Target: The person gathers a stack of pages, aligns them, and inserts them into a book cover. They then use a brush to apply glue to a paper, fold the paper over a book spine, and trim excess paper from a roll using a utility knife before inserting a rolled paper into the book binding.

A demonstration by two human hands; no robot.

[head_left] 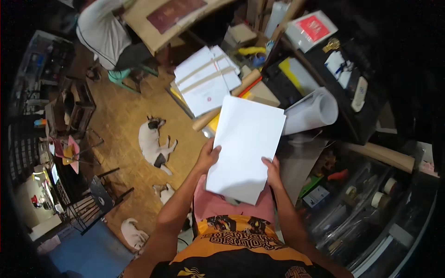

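A stack of blank white paper (245, 143) is held in front of my body, over my lap. My left hand (207, 158) grips its left edge, with the thumb on top. On the right edge, lower down, my right hand (272, 171) holds the same stack, its thumb also on top and the other fingers hidden beneath. The sheets are slightly uneven at the right side. Just beyond the stack lies a pile of papers (204, 83) with brown strips across it. A large roll of white sheet (315, 111) rests right of the stack.
Dogs lie on the floor at left, one white and black (155, 143). A person in a grey shirt (102, 34) sits on a green stool (121, 76) by a wooden table (139, 23). At right stands a glass case (357, 208) with tape rolls. A red-and-white box (311, 30) sits far right.
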